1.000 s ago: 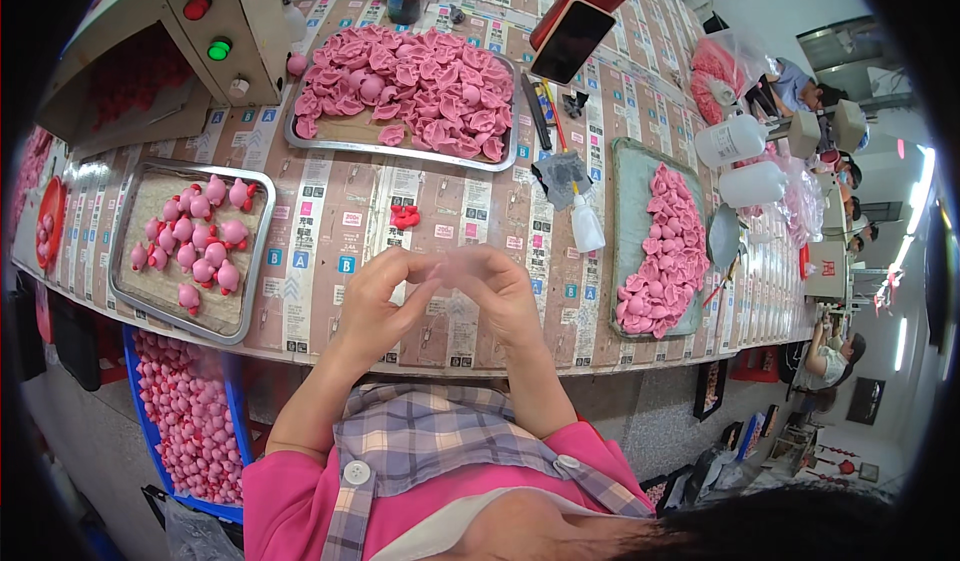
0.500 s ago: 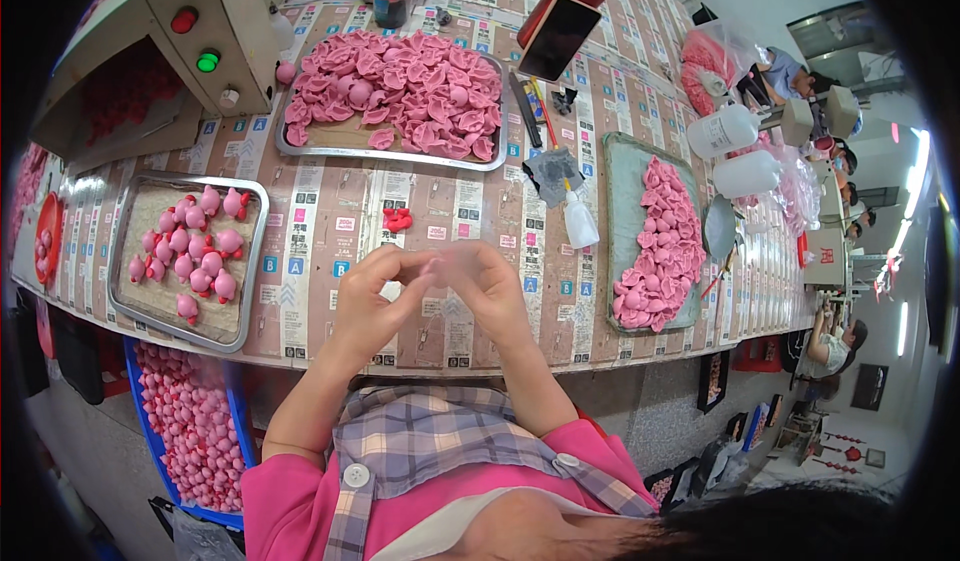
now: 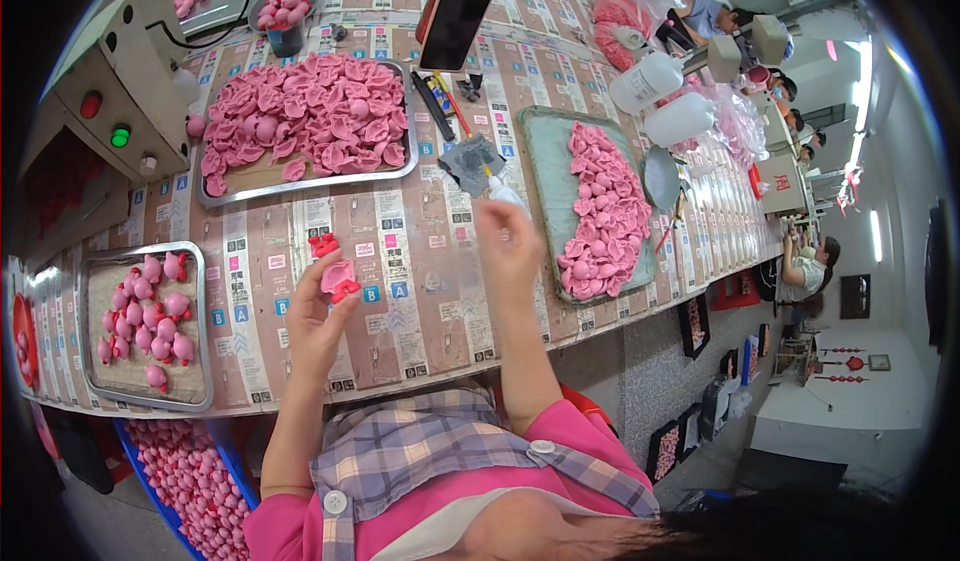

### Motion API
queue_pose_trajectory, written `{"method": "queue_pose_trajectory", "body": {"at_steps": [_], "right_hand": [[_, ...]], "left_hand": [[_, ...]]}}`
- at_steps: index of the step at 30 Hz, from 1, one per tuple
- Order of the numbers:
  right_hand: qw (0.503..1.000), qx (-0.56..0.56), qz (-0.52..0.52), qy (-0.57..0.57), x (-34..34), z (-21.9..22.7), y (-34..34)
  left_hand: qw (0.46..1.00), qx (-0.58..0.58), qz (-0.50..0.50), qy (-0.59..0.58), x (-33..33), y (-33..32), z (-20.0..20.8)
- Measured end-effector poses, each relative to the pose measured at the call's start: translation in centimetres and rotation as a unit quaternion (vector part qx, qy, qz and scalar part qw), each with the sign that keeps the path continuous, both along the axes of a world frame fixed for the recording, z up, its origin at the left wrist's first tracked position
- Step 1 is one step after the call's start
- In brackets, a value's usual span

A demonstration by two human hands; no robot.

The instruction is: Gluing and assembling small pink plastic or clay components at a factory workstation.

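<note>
My left hand (image 3: 318,333) is closed around a pink hollow shell piece (image 3: 338,275) with a red part (image 3: 345,292) at its lower end. Just beyond its fingertips a small red piece (image 3: 323,245) lies on the table. My right hand (image 3: 510,246) is stretched out over the near end of a white squeeze bottle (image 3: 508,195) with a yellowish nozzle. Its fingers are blurred, so whether they grip the bottle cannot be told. The nozzle rests on a grey cloth (image 3: 470,164).
A metal tray (image 3: 412,151) heaped with pink shells stands at the back. On the left, another tray (image 3: 205,291) bears pink round figures beside a machine housing (image 3: 150,111). A greenish tray (image 3: 548,161) of pink parts lies right. A phone (image 3: 456,29) stands behind; a blue crate (image 3: 240,471) sits below.
My hands were together over the table and have parted. The right one has reached right to the bottle; the left now shows the pink shell with its red part. The view has shifted right.
</note>
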State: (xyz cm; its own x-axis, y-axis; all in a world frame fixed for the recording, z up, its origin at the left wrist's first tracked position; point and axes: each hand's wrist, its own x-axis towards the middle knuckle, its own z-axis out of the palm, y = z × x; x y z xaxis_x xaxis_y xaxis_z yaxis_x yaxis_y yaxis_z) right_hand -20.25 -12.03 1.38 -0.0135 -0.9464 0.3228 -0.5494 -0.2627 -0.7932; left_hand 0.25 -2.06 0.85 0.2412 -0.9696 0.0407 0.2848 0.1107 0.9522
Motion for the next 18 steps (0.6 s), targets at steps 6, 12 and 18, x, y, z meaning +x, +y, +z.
{"method": "queue_pose_trajectory", "body": {"at_steps": [6,12,18], "right_hand": [[0.941,-0.044,-0.088,0.324,-4.4,-1.1,-3.4],[0.959,0.067,-0.073,0.266,-3.7,-1.3,-3.7],[0.937,0.154,-0.063,0.306,-3.4,-1.6,-4.0]], "left_hand": [[1.0,-0.001,-0.012,0.011,0.3,-0.3,-0.3],[0.998,0.003,-0.012,0.061,-0.2,-0.6,0.1],[0.997,-0.014,-0.005,0.07,0.2,-0.6,-0.1]]}}
